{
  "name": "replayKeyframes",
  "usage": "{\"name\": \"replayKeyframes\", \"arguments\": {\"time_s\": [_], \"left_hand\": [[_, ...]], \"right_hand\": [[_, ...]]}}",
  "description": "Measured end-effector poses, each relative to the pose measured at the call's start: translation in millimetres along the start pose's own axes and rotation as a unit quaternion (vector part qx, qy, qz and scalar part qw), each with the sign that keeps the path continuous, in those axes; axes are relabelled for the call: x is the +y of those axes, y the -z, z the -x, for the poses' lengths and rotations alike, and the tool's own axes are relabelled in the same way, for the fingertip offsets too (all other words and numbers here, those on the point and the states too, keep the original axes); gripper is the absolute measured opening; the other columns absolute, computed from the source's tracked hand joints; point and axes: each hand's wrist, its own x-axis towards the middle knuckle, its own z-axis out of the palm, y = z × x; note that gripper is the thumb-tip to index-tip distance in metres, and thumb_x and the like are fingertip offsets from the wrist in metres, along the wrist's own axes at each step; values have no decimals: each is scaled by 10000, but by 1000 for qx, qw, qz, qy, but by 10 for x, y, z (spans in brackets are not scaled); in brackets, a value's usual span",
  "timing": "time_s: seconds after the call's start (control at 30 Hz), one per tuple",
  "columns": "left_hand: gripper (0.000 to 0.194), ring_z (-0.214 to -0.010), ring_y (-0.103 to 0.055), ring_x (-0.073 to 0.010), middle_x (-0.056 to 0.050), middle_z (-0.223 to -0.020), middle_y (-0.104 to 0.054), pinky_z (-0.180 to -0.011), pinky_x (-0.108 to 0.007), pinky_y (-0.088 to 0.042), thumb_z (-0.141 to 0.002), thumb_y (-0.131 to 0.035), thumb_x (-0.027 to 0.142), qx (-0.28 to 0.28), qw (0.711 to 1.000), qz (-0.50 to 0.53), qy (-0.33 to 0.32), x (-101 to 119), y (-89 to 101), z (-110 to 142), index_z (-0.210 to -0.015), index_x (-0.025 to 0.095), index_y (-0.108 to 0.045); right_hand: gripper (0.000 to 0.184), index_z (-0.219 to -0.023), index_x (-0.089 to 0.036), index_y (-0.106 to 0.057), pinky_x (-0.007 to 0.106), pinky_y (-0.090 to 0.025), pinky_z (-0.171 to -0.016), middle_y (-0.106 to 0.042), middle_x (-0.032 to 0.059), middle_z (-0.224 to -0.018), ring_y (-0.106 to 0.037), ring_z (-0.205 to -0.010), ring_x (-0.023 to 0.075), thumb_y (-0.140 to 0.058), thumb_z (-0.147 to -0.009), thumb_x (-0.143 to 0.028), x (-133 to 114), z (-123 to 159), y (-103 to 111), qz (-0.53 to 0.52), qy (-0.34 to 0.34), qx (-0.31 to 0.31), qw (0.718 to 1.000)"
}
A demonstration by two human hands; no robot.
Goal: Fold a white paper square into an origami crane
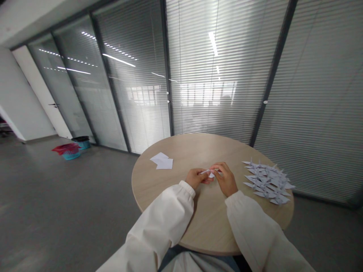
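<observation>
1. Holding a small folded piece of white paper [209, 173] between them, the two hands are close together above the middle of the surface. The paper sits at their fingertips, and the fingers hide part of it.
2. The left hand [196, 178] is grasping the left end of the paper with bent fingers. It is not clenched into a fist.
3. The right hand [226, 180] is grasping the paper from the other side, with its fingers curved over the top. The two hands are almost touching each other.
4. The surface [198, 151] is a round table of light wood. A white sleeve [161, 223] covers the left arm, and another white sleeve [255, 226] covers the right arm.
5. At about 10 o'clock from the hands, a small stack of white paper sheets [161, 161] lies flat on the surface, well apart from them.
6. At about 3 o'clock, near the right hand, a pile of many folded paper cranes [266, 181] lies overlapping near the table edge.
7. Farther away at about 10 o'clock, a blue basket with red plastic [69, 152] stands on the grey floor [70, 207], just beside a black-lined bin [81, 142]. At 12 o'clock there is a glass wall with closed blinds [212, 75].
</observation>
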Motion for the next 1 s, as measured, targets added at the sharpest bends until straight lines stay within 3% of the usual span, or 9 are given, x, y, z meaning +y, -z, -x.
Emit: {"name": "replayKeyframes", "arguments": {"time_s": [0.3,0.67,1.0], "left_hand": [[386,-710,-636,-177,-64,-699,-674,-658,-264,-502,-555,-711,402,10,998,56,7,3,31,-8,-786,98,-659],[340,-707,-624,-146,-81,-778,-673,-744,-276,-499,-601,-706,344,-2,994,113,-6,-74,69,-58,-802,77,-647],[284,-678,-637,-161,-103,-738,-675,-679,-250,-513,-638,-679,322,14,994,104,16,10,32,-24,-757,66,-643]], "right_hand": [[224,-874,-209,-618,297,-451,-747,-558,52,-905,-528,-881,171,-427,-838,-321,-29,-4,27,-60,-18,-38,997],[232,-896,-230,-641,320,-445,-788,-575,55,-908,-527,-903,181,-432,-838,-310,-23,-12,30,-33,19,-47,998],[224,-876,-211,-633,281,-483,-675,-602,57,-899,-557,-852,175,-450,-822,-328,-49,2,43,-74,-33,-50,995]]}}
